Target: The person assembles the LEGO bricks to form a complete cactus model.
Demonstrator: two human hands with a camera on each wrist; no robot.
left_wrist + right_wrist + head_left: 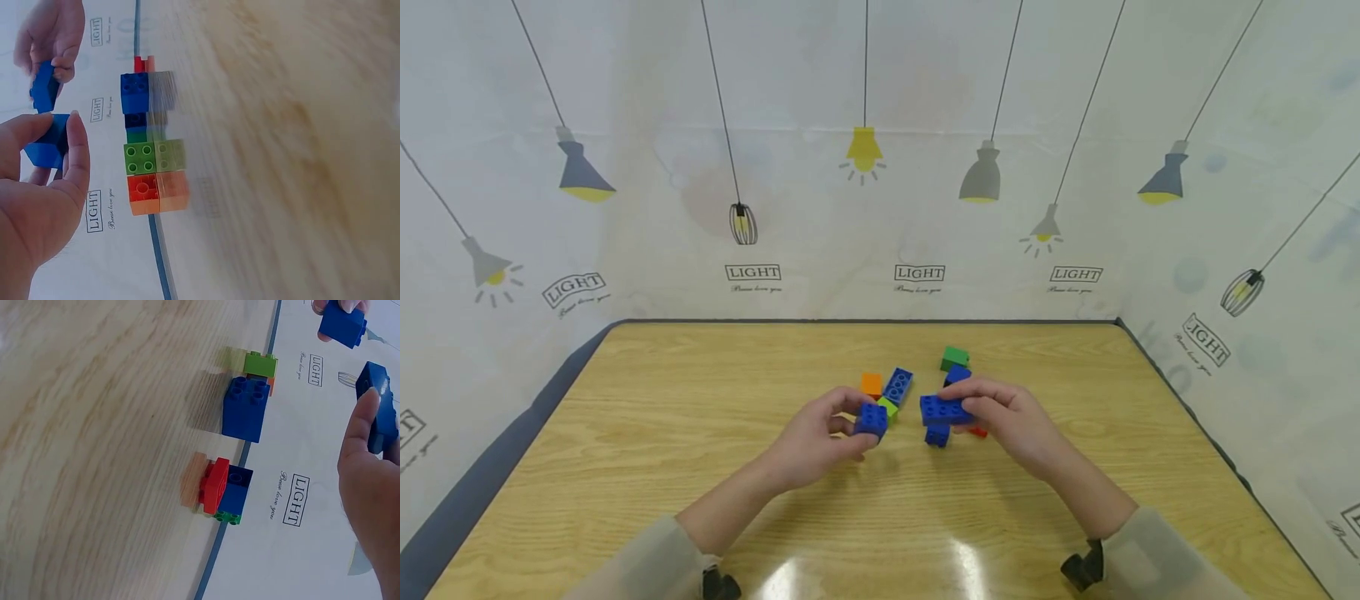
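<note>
My left hand (812, 442) pinches a small square blue toy brick (872, 421) between thumb and fingers, held up over the table. A longer blue brick (942, 409), its studs facing the head camera, is gripped by the thumb and fingers of my right hand (1018, 429). In the left wrist view the two held bricks are close together, above the level of the loose ones. On the table below the long brick stands another blue brick (937, 435). A red brick (215, 485) is partly hidden behind my right hand in the head view.
Near my left hand lie an orange brick (871, 383), a lime green brick (887, 407) and a blue brick (898, 387) showing its hollow underside. Farther back are a green brick (955, 358) and a blue brick (958, 375). Printed cloth walls (827, 283) border the wooden table (700, 375).
</note>
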